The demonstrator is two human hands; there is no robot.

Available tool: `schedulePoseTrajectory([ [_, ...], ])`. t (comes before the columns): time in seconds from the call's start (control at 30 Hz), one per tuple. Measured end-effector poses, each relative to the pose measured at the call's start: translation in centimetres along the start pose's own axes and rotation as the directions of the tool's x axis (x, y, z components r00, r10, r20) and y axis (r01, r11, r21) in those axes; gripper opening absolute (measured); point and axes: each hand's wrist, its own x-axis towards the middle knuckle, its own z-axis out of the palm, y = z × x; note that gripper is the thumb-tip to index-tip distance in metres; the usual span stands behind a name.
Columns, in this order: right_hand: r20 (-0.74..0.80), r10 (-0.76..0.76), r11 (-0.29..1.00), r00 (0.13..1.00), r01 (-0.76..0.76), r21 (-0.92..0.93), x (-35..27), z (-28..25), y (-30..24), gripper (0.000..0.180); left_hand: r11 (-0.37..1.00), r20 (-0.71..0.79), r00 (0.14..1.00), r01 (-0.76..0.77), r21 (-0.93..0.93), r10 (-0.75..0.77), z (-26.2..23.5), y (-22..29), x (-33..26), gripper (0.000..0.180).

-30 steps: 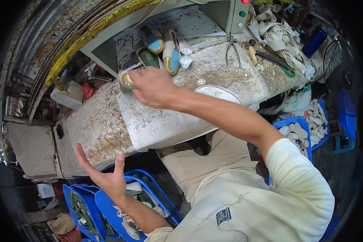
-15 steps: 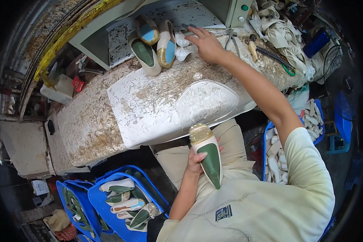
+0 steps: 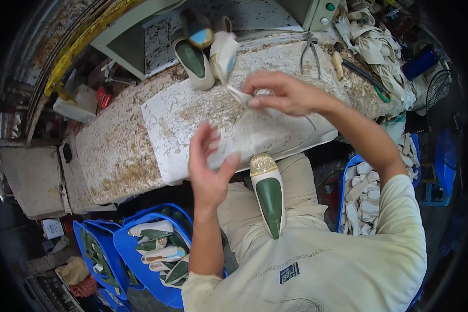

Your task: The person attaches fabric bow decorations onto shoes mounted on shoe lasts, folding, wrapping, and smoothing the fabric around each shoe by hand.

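Note:
My right hand [image 3: 281, 93] is closed over the bench, pinching the end of a limp white piece of material [image 3: 239, 94]. Motion blurs that piece; it looks like a soft shoe part and stretches back toward the shoes at the bench's far side. My left hand [image 3: 210, 166] is raised above the bench's near edge, empty, thumb and fingers apart. On my lap rests a cream flat shoe [image 3: 269, 200] with a glittery gold toe and a green inside. A green-lined cream shoe [image 3: 193, 62] and a gold-toed shoe with a blue patch [image 3: 198, 32] stand at the back.
Pliers [image 3: 311, 52] and a wooden-handled tool [image 3: 338, 65] lie at the back right, by heaped cream material [image 3: 372, 41]. A blue bin [image 3: 127, 247] of shoes stands lower left; another blue bin [image 3: 343, 197] at right holds pale shoe parts. A grey-green housing [image 3: 122, 44] borders the bench.
My right hand has come nearer from the back of the bench, drawing the white piece along. My left hand has let go of the shoe, now on my lap, and risen over the bench edge.

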Motion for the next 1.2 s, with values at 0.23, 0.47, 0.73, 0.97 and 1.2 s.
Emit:
schedulePoseTrajectory([
  [0.23,-0.042,0.26,0.787,0.965,-0.187,0.588,-4.8,7.3,-0.1,0.012,0.633,0.214,0.894,0.432,-0.642,-0.394,3.9,-3.5,0.5,0.028],
  [0.47,-0.008,0.34,0.778,0.941,-0.276,0.565,-8.1,9.8,0.0,0.018,0.861,0.142,0.945,0.327,-0.39,-0.295,3.1,-5.5,-2.8,0.034],
  [0.73,0.517,0.145,0.663,0.843,-0.471,0.582,-10.1,6.8,-0.9,0.021,0.834,0.711,0.677,-0.494,0.248,0.19,-2.8,0.6,-0.4,0.06],
  [0.97,-0.169,0.051,0.983,0.984,-0.079,-0.164,-12.4,7.4,-1.1,0.058,0.677,0.876,0.358,0.735,-0.05,-0.324,-1.5,-4.5,-3.1,0.025],
  [1.2,-0.033,-0.015,0.903,0.999,0.0,-0.429,-14.0,11.6,0.2,0.026,0.479,0.842,0.34,0.871,-0.113,-0.419,-0.7,-9.4,-6.1,0.023],
])
